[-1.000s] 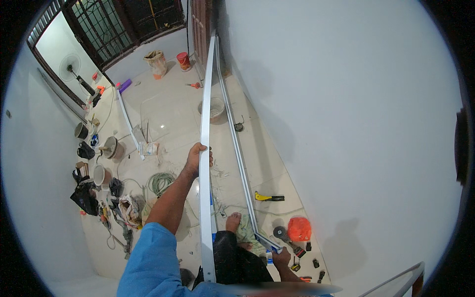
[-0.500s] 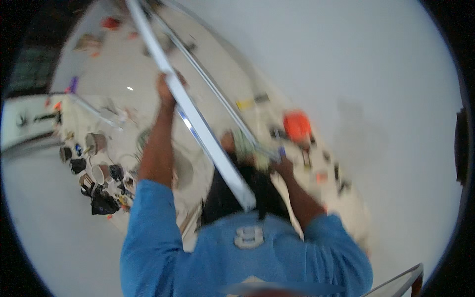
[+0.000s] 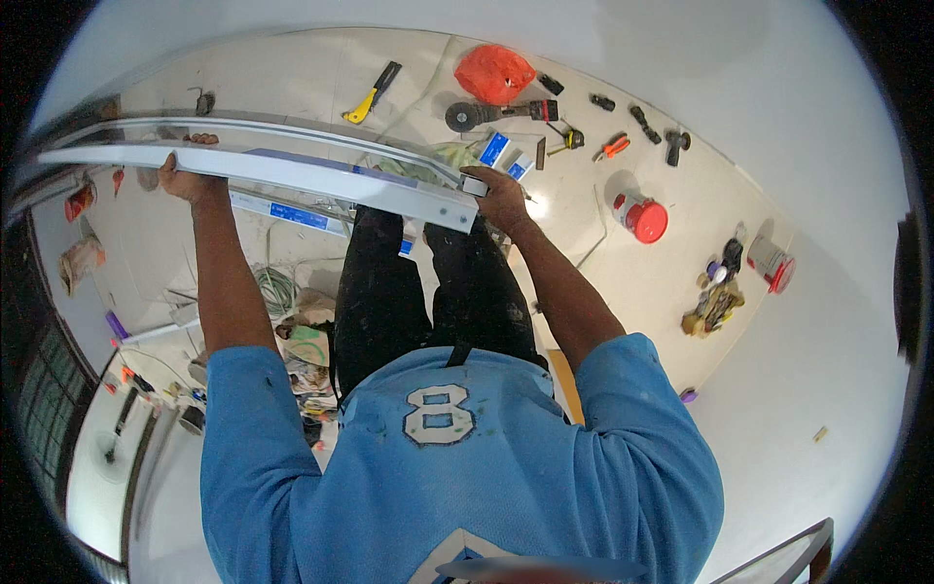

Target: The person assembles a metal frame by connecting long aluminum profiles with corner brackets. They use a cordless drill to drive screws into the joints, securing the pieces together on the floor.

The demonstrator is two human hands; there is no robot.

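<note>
A long white metal profile (image 3: pixel 321 178) runs across in front of me, its right end near my knees and its far end at the left edge. My left hand (image 3: pixel 197 177) is closed round it toward the far end. Just beyond it lies a thinner silver rail (image 3: pixel 292 130), nearly parallel. My right hand (image 3: pixel 501 201) is closed at the right end of this rail, its fingertips mostly hidden. Whether the two lengths are joined cannot be made out. Under them on the floor shows a white strip with blue labels (image 3: pixel 297 216).
Beyond the bars lie a red bag (image 3: pixel 494 76), an angle grinder (image 3: pixel 498 114), a yellow-and-black tool (image 3: pixel 373 93), a tape measure (image 3: pixel 572 140) and orange-handled pliers (image 3: pixel 613 147). To the right are a red-lidded tub (image 3: pixel 644 220) and the wall (image 3: pixel 817 389). Coiled hose (image 3: pixel 277 295) lies left.
The profile and rail have swung from a steep slant to nearly level across my view, far ends going left. Both hands still grip, and the view has turned with them.
</note>
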